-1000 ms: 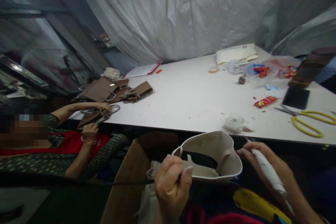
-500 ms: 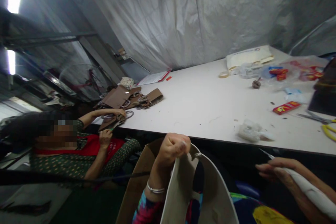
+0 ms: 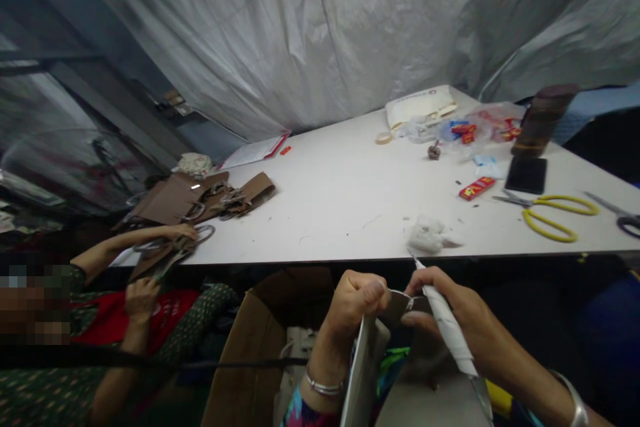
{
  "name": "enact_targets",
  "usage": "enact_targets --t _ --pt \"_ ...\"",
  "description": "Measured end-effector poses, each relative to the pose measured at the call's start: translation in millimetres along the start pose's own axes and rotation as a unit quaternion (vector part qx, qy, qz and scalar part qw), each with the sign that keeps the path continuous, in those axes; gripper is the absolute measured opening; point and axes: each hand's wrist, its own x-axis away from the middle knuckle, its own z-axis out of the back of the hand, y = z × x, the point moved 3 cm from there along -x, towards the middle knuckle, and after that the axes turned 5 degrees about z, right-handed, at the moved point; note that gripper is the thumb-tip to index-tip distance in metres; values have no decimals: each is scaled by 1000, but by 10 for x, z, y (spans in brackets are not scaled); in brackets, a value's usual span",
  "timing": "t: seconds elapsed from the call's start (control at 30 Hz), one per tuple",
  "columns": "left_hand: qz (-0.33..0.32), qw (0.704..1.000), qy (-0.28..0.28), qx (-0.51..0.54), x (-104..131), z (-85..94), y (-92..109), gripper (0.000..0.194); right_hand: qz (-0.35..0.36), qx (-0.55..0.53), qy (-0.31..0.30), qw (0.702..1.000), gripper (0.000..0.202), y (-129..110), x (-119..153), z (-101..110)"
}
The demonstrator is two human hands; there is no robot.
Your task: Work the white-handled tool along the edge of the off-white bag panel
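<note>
**Both my hands on the cream bag, below the table edge**

My left hand point(image 3: 357, 297) is a closed fist pinching the top edge of the cream bag piece point(image 3: 365, 373), which hangs down over my lap. My right hand point(image 3: 445, 303) is closed around a white-wrapped tool point(image 3: 447, 330), its thin tip pointing up, and its fingers touch the same top edge just right of my left hand. An open cardboard box point(image 3: 250, 347) stands near, to the left.

Beyond is the white table point(image 3: 340, 193). A crumpled white wad point(image 3: 425, 235) lies near its front edge, yellow-handled scissors point(image 3: 555, 213) to the right, a red packet point(image 3: 477, 187) farther back. At the left, another person's hand point(image 3: 177, 232) rests on brown bag pieces point(image 3: 200, 190). A grey sheet point(image 3: 320, 27) hangs behind.
</note>
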Motion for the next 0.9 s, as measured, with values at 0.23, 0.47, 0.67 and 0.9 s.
enact_targets --t 0.23,0.47,0.67,0.9 --pt "20 999 6 31 -27 -124 -14 68 28 15 28 999 20 51 70 34" --pt "5 999 28 42 -15 -114 -30 68 2 -14 32 999 24 51 77 64" --pt "0 999 23 40 -7 -130 -78 70 -9 -44 27 999 19 45 85 67" --pt "30 999 19 29 -15 -165 -40 66 -22 -88 49 995 18 82 76 80"
